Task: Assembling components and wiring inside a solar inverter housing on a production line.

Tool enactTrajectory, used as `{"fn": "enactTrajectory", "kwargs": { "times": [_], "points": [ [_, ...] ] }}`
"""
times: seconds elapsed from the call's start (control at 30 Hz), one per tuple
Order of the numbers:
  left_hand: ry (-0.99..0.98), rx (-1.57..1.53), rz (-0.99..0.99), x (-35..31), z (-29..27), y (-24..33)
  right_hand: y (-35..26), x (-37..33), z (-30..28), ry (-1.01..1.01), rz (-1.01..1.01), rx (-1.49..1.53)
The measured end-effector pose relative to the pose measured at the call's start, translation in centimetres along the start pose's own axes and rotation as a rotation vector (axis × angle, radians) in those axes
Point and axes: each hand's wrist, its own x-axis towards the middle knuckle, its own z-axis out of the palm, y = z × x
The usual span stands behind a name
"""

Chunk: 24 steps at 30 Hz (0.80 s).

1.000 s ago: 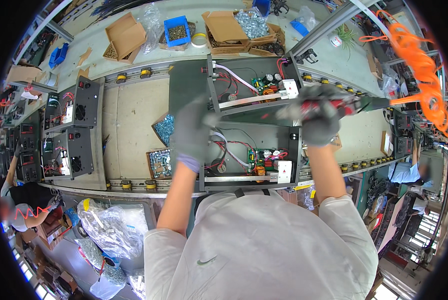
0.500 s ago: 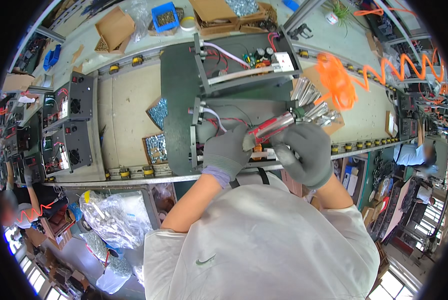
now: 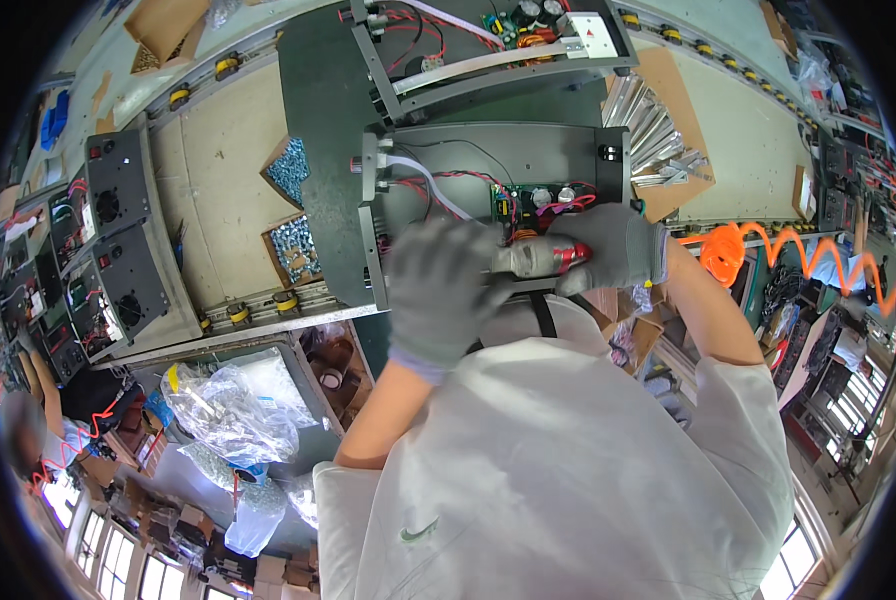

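Note:
My right hand [image 3: 618,250], in a grey glove, is closed round a silver and red pneumatic screwdriver [image 3: 536,257], which lies sideways with its front end toward the left. Beside that end is my gloved left hand [image 3: 443,285], smeared by motion; its fingers do not show clearly enough to tell whether they touch the tool. Both hands are over the near edge of an open black metal housing [image 3: 528,150]. Inside it a green circuit board [image 3: 508,203], red wires and a white ribbon cable [image 3: 430,180] show. The screwdriver's tip is hidden by my left hand.
A second open housing [image 3: 488,85] lies beyond on the dark green mat [image 3: 318,100]. Boxes of small screws [image 3: 293,250] stand left of it, metal strips [image 3: 643,120] on cardboard to the right. An orange coiled hose [image 3: 723,255] hangs at right. Finished-looking units [image 3: 133,275] stand left.
The screwdriver has turned from pointing down-left to lying nearly level, nearer me. My right hand has shifted up and now grips its rear. My left hand has moved a little left, and the hose has swung right and down.

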Motion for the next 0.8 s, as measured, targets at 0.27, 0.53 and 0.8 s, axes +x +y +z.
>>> {"fn": "enactTrajectory", "kwargs": {
  "times": [0.27, 0.53, 0.8],
  "points": [
    [-0.130, -0.011, -0.457, -8.4, 1.5, -8.1, 0.2, 3.0, -0.5, 0.025, 0.068, -0.187],
    [-0.177, -0.095, -0.514, -7.9, 3.1, -8.6, 0.1, 4.9, 0.5, -0.008, 0.049, -0.219],
    [-0.165, -0.097, -0.478, -7.9, 3.3, -8.8, -0.2, 5.3, 1.0, 0.008, 0.070, -0.214]
  ]
}}
